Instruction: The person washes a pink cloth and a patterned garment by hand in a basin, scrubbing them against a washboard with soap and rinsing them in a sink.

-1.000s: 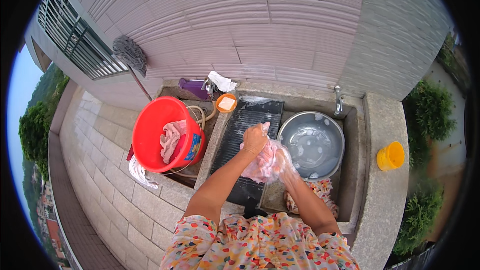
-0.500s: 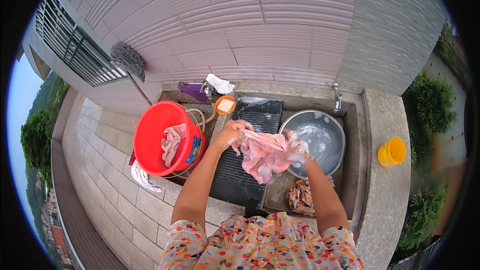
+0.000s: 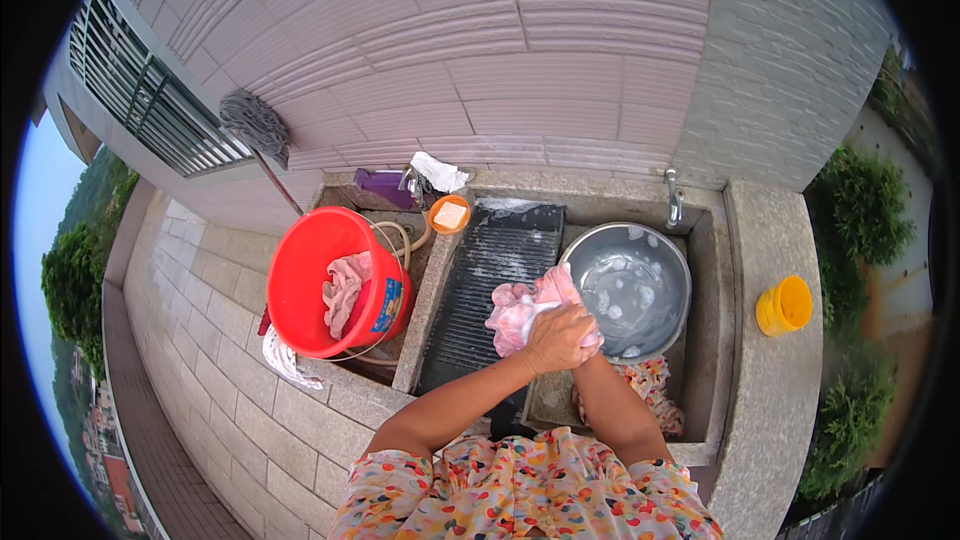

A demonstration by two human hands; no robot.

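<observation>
A wet pink cloth [image 3: 528, 314] with suds on it is bunched up over the ribbed black washboard [image 3: 490, 270] and the near left rim of the metal basin [image 3: 650, 338]. My left hand [image 3: 560, 337] is closed over its near side, fingers curled round the folds. My right hand is pressed in beside and beneath the left, closed on the same cloth; its fingers are mostly hidden by the left hand and the cloth. Cloudy, soapy water with patches of foam fills the basin. Below it lies a patterned cloth [image 3: 652, 390], partly covered by my right forearm.
To the left stands a red bucket [image 3: 300, 285] with a pinkish cloth [image 3: 347, 285] inside. An orange bowl [image 3: 436, 224] holds a pale soap bar [image 3: 451, 215]. A tap [image 3: 675, 198] rises behind the basin. A yellow cup [image 3: 783, 306] sits on the right ledge; a mop [image 3: 255, 122] leans at the wall.
My hands have come together from being apart, with the left crossing right and nearer to me. The stretched cloth is now bunched up, and the patterned cloth shows more.
</observation>
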